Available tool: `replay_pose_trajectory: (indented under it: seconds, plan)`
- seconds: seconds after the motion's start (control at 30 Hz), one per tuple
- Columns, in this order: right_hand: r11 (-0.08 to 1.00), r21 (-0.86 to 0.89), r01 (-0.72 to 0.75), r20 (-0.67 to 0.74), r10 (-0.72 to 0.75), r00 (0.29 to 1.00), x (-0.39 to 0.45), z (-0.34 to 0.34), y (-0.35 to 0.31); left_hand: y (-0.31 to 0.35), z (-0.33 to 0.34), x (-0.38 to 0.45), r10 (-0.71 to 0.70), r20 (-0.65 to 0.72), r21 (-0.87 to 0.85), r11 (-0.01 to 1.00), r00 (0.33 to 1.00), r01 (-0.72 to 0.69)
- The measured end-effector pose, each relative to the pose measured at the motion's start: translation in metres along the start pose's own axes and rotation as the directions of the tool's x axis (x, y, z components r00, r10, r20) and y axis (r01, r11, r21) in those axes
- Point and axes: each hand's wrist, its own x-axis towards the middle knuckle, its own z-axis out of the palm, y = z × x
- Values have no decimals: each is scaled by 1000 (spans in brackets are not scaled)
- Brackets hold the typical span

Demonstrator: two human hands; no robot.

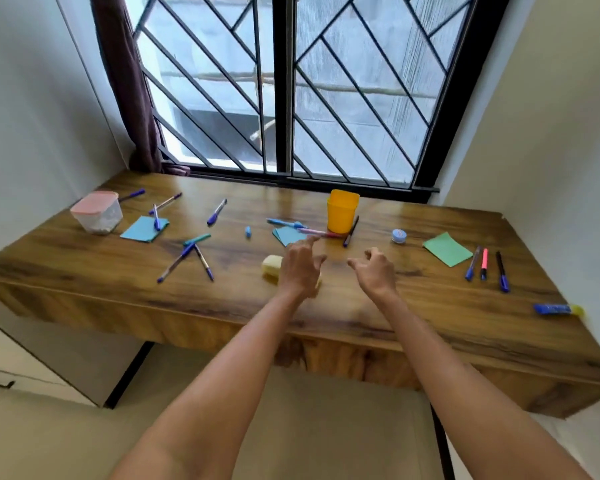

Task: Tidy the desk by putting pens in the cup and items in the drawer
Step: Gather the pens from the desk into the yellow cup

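A yellow cup (342, 211) stands upright at the desk's middle back. Pens lie scattered over the wooden desk (326, 306): a pink pen (317, 232) and a dark pen (351, 231) next to the cup, a crossed group (187, 256) at the left, three pens (486, 266) at the right. My left hand (300, 268) hovers open over the desk, its fingertips close to the pink pen, partly covering a yellow block (271, 266). My right hand (374, 270) hovers open beside it, fingers curled, holding nothing.
A clear box with a pink lid (97, 211) sits at the far left. Blue paper notes (144, 229) and a green note (447, 249) lie flat. A small round jar (399, 235) and a blue tube (553, 309) are at the right. A barred window lies behind the desk.
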Motion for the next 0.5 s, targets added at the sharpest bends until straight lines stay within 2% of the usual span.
replay_pose_trajectory:
  seconds: [0.13,0.27,0.37,0.5]
  plan:
    - [995,99,18,-105,-8,994,40,14,-31,-13,-18,45,-78,14,-196,977,997,79]
    - [994,108,20,-92,-10,996,85,27,-47,-15,-12,84,-75,67,-287,954,995,92]
    - [997,34,63,-32,-61,998,120,31,-49,-19,5,118,-47,145,-250,965,988,83]
    - [982,-150,114,59,-106,993,181,39,-44,-30,31,170,-37,207,-270,958,978,93]
